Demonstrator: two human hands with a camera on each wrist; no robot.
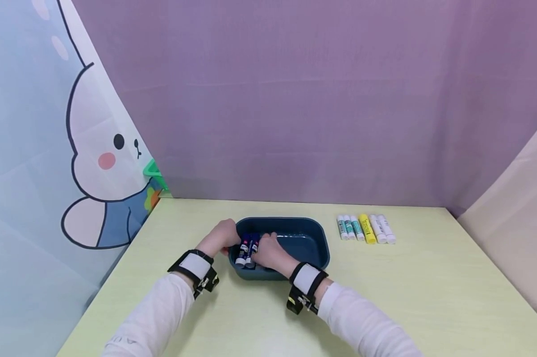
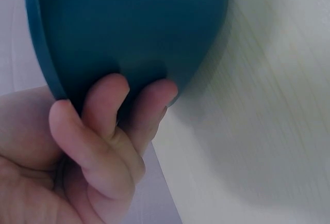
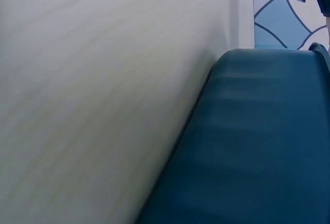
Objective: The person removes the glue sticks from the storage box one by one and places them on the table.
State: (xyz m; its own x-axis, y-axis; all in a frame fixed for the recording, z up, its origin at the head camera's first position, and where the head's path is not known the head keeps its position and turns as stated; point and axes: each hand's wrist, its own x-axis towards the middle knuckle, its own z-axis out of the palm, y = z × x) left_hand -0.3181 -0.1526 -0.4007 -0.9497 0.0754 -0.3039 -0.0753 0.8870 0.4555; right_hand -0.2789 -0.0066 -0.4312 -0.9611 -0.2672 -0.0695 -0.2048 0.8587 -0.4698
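A dark teal plastic basin stands on the table. Two dark blue glue sticks with white ends lie side by side in its left part. My left hand grips the basin's left end at the rim. In the left wrist view, curled fingers of that hand press the outer wall. Reaching over the near rim, my right hand has its thumb and fingers on the right-hand glue stick. The right wrist view shows only the basin's outer side; the right fingers are hidden there.
To the right of the basin, a row of several glue sticks lies on the table: green-and-white ones, a yellow one and white ones. A purple curtain hangs behind the table. A cartoon-printed cloth hangs at left.
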